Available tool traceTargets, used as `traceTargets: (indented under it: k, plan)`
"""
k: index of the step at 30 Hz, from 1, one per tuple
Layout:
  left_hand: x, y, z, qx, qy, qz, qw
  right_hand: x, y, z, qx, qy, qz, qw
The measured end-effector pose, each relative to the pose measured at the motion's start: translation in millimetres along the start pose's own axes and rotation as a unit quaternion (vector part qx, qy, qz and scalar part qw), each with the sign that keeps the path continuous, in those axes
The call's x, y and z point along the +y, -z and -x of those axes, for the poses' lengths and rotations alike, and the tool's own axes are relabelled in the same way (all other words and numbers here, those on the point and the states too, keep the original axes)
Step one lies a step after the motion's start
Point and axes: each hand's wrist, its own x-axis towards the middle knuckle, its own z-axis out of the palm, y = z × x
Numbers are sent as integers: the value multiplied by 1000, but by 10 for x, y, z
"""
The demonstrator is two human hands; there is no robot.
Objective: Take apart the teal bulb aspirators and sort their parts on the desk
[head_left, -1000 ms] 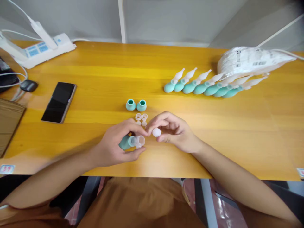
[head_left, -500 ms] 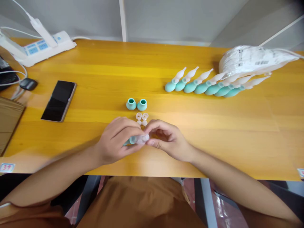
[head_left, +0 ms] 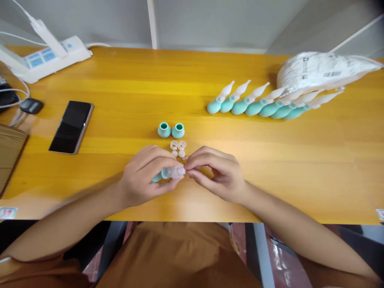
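My left hand point(head_left: 147, 172) is closed around a teal bulb syringe point(head_left: 157, 177), partly hidden by the fingers. Its clear fitting point(head_left: 175, 172) points right, towards my other hand. My right hand point(head_left: 217, 172) pinches with thumb and forefinger right at the fitting's tip; anything between those fingertips is too small to make out. Just beyond my hands lie two clear rings point(head_left: 174, 145), two small whitish round pieces point(head_left: 181, 153) and a couple of tiny bits point(head_left: 184, 158). Behind them, two teal bulbs point(head_left: 164, 130) stand with their openings up.
At the back right, several teal bulbs with pale tapered nozzles point(head_left: 240, 107) lie in a row before a white plastic package point(head_left: 318, 72). To the left are a phone point(head_left: 71, 127), a black earbud-like case point(head_left: 31, 106), a power strip point(head_left: 57, 60) and cardboard point(head_left: 12, 154).
My right hand's fingertips have drawn together at the fitting's tip, and the hand has shifted slightly right. Tiny bits beside the round pieces now show. The whole view has shifted a little.
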Motion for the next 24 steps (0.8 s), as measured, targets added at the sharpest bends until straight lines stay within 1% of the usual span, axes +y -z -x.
traceTargets:
  k: [5, 7, 12, 16, 21, 24]
  plan:
    - [9, -11, 10, -26, 0, 9, 1000, 10, 12, -12, -11, -29, -42, 999]
    - [11, -23, 21, -36, 4, 21, 999, 12, 11, -10, -15, -31, -41, 999]
    - [6, -58, 58, -55, 23, 52, 997, 31, -14, 18, -18, -4, 10, 1000]
    - [18, -54, 67, -70, 29, 55, 996, 43, -12, 31, -23, 20, 35, 999]
    - [47, -48, 57, -78, 43, 50, 995, 47, -5, 45, -27, 28, 51, 998]
    - [55, -55, 50, -71, 57, 49, 995, 42, -29, 58, -18, 28, 55, 998]
